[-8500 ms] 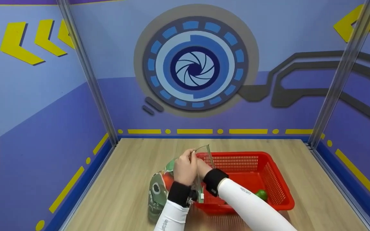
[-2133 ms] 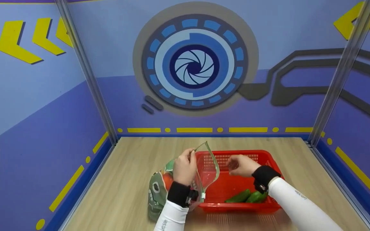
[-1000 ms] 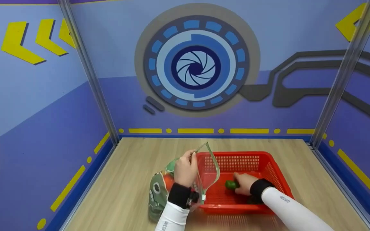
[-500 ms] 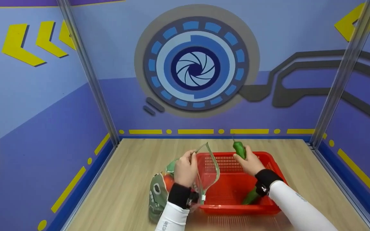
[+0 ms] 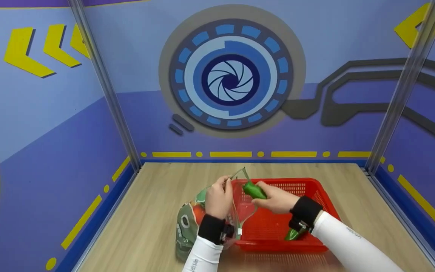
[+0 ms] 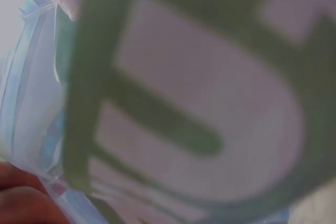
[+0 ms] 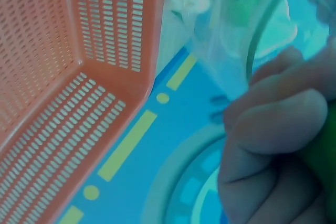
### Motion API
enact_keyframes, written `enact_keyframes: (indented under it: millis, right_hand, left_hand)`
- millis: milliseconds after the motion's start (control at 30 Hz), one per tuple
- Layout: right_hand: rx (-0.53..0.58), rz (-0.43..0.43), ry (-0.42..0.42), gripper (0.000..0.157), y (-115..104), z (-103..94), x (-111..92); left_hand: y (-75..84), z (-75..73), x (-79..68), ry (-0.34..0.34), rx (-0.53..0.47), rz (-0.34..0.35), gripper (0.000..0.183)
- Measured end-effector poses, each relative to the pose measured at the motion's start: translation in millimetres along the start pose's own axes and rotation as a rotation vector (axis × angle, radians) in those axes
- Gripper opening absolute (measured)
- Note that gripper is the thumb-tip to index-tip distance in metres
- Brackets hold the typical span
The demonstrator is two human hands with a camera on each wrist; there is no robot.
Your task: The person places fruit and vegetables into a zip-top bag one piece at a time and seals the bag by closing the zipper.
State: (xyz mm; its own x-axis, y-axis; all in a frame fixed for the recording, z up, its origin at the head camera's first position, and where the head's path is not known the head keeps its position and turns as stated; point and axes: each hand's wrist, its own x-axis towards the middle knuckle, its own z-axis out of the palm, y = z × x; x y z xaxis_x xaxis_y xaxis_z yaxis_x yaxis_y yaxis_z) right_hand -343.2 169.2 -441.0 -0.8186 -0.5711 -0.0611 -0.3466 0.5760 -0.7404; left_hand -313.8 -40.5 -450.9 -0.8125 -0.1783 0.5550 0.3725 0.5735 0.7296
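My left hand (image 5: pixel 218 198) pinches the upper edge of a zip bag (image 5: pixel 185 234) with a green print and clear parts. The bag's mouth gapes toward the right, its white slider (image 5: pixel 239 231) at the lower end. Through the clear part shows an orange-red item (image 5: pixel 198 212). My right hand (image 5: pixel 279 199) grips a green pepper (image 5: pixel 254 190), its front end overlapping the bag's mouth. In the right wrist view curled fingers (image 7: pixel 278 124) hide most of the pepper. Blurred bag print (image 6: pixel 210 103) fills most of the left wrist view.
A red plastic basket (image 5: pixel 278 247) stands on the wooden table (image 5: pixel 157 196), right of the bag. Inside, under my right wrist, lies another green vegetable (image 5: pixel 293 234), partly hidden. Printed wall panels (image 5: pixel 138 124) enclose the table at the back and sides.
My right hand has gone into the basket, picked up the green pepper, raised it and brought it left to the bag's mouth. The left hand still holds the bag's edge in the same place.
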Motion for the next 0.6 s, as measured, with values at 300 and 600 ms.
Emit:
enact_keyframes:
  millis: [300,600]
  right_hand:
    - [-0.246,0.053,0.001,0.044,-32,18.6,22]
    - [-0.563,-0.046,-0.053,0.044,-50,41.6,53]
  left_hand:
    - [-0.6,2.2,-2.0,-0.011,0.001,0.003,0.019]
    - [0.2,2.6,-4.0,0.002,0.027,0.033,0.019]
